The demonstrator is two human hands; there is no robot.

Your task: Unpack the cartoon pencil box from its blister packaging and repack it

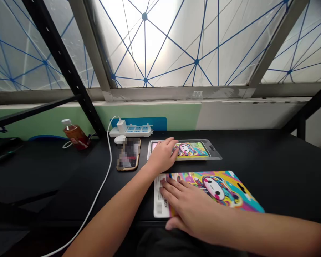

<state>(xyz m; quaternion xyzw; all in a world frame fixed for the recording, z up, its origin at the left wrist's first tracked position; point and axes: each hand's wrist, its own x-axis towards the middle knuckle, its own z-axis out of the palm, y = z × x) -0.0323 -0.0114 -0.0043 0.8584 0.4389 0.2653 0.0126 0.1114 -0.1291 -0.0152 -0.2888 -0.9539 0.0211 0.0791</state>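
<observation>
My left hand [163, 153] lies over the left end of a clear plastic blister tray [215, 154], fingers stretched out and thumb apart. Inside the tray sits a bright printed insert [194, 150] with a cartoon character; its left part is mostly under my hand. Nearer to me, my right hand [192, 205] rests flat, fingers extended, on a colourful cardboard backing card [219, 187]. This card shows a white-faced cartoon figure, a dark hanging slot at its right and a white strip with a barcode at its left. Neither hand grips anything.
Left of the tray are a phone [130, 153], a white rounded object [120, 139] and a power strip [139, 131] with a charger. A white cable [107, 171] runs towards me. A drink bottle [76, 135] leans farther left on the black desk [283, 167], near a black metal post [77, 85].
</observation>
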